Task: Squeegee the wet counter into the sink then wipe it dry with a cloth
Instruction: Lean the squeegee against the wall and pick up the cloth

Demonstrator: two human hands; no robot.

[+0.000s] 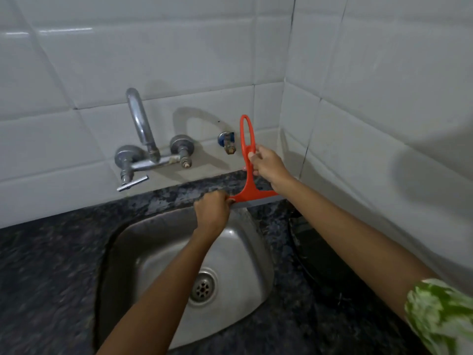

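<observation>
Squeegee (247, 175), orange, held upright at the back rim of the sink (163, 247), over the strip of dark speckled worktop (184, 190) that runs between the sink and the tiled wall (179, 60).

Grip, right hand (268, 166): closed around the handle stem just below the loop, thumb across the front. Loop end points up, toward the wall. Grip, left hand (212, 213): closed on the left tip of the blade head, fingers curled over the edge, pinching it.

Blade (258, 202): grey strip, long axis running left to right, roughly parallel to the sink's back rim. It sits at or just above the worktop at the sink's back right corner; motion blur makes contact hard to confirm, probably touching.

Key relation: the sink lies on the near side of the blade, toward the person. The handle rises away from it. So a pull toward the body, square to the blade's long axis, should carry water over the rim into the basin. The right hand is on the handle and better placed to drive that pull; the left only steadies the end.

Tap (143, 149) is mounted on the wall left of the squeegee, well clear. Drain (203, 288) is in the sink's middle.

No cloth in view. Judged stage: squeegeeing, drying not begun.
</observation>
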